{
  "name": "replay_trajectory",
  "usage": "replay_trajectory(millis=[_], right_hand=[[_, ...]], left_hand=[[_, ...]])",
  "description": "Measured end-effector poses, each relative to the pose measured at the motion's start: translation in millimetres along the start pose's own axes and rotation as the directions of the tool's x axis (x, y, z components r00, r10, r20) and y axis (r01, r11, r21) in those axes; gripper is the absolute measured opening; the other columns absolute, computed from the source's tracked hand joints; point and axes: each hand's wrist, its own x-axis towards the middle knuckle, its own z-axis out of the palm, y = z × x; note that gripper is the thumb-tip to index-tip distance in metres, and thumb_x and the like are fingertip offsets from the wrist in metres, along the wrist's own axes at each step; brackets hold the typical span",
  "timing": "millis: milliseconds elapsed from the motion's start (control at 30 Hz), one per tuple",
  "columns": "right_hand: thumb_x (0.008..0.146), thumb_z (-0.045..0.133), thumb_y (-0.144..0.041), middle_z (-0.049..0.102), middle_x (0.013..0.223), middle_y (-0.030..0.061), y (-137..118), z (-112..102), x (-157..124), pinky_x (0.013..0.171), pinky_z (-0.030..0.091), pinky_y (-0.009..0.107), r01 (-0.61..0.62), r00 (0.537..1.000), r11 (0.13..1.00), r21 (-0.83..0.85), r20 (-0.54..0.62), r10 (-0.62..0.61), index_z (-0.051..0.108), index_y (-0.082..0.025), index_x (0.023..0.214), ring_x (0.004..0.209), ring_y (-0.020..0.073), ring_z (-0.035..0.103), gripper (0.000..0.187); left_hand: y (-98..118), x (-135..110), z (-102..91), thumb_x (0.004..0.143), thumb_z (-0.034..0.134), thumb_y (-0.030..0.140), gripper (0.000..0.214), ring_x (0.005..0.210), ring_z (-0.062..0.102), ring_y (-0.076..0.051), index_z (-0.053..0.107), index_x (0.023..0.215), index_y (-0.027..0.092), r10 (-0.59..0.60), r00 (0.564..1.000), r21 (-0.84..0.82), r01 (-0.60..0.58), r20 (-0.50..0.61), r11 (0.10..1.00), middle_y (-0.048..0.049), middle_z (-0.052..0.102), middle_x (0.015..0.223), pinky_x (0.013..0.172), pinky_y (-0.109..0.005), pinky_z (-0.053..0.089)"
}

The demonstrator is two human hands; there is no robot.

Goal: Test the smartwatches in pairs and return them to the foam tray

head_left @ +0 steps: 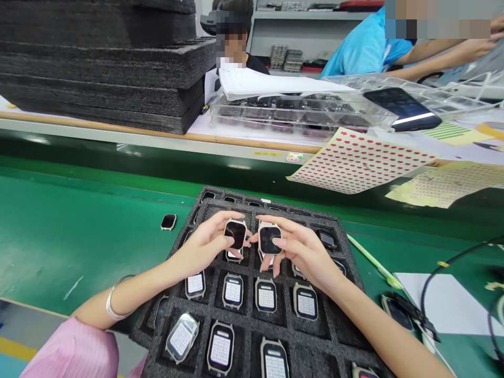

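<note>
My left hand (214, 236) grips a smartwatch body (235, 232) without straps, its dark screen facing up and my thumb on the glass. Close beside it, my right hand (295, 239) holds a second smartwatch body (269, 237), also dark-screened, the thumb pressing its screen. Both are held above a black foam tray (246, 336) with square pockets. Several watch bodies lie in the pockets, many with lit white screens, such as one watch (233, 290) just below my hands. My fingers partly hide the watches underneath.
One watch (169, 222) lies alone on the green bench (79, 231) at left. Black foam trays (98, 79) are stacked on the shelf, near clear plastic trays (283, 113) and a phone (401, 107). A sticker sheet (358, 163) overhangs the edge. Cables and two people are also in view.
</note>
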Motion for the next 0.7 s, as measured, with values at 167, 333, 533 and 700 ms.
replay_trajectory(millis=[167,333,533,700], right_hand=[[0.088,0.061,-0.02,0.069,0.11,0.0151,-2.2,1.4,-0.8,0.045,0.056,0.027,0.004,1.0,1.0,0.02,0.018,-0.004,0.053,-0.017,0.128,0.063,0.0223,0.073,0.042],[0.087,0.065,-0.022,0.067,0.112,0.0122,-3.5,3.9,-2.1,0.052,0.059,0.029,0.032,0.996,0.998,0.056,0.077,-0.036,0.057,-0.021,0.127,0.069,0.0211,0.072,0.04],[0.082,0.073,-0.022,0.066,0.102,0.0066,-0.9,3.6,-3.2,0.054,0.06,0.029,0.044,0.997,0.998,0.037,0.055,-0.047,0.067,-0.021,0.116,0.06,0.0156,0.069,0.035],[0.082,0.074,-0.028,0.069,0.08,0.0038,-2.7,5.1,-3.6,0.049,0.058,0.027,0.038,0.995,0.997,0.062,0.086,-0.043,0.065,-0.018,0.119,0.054,0.0158,0.067,0.04]], left_hand=[[-3.8,1.2,-0.5,0.078,0.057,0.015,0.04,0.093,0.063,-0.021,0.048,0.117,0.019,0.031,0.999,0.053,-0.032,0.012,0.998,-0.0064,0.063,0.101,0.072,-0.032,0.056],[-11.7,4.2,-2.9,0.078,0.064,0.016,0.038,0.084,0.055,-0.016,0.05,0.113,0.02,0.149,0.987,0.307,-0.124,-0.06,0.944,-0.002,0.056,0.094,0.068,-0.025,0.046],[-11.7,-0.7,-1.0,0.079,0.057,0.012,0.03,0.067,0.045,-0.012,0.053,0.108,0.02,0.18,0.984,0.501,-0.153,-0.006,0.852,0.0034,0.049,0.077,0.062,-0.023,0.037],[-9.9,-2.5,3.9,0.078,0.058,0.013,0.031,0.073,0.049,-0.014,0.052,0.108,0.02,0.236,0.971,0.519,-0.183,-0.037,0.835,0.0008,0.053,0.085,0.064,-0.023,0.04]])
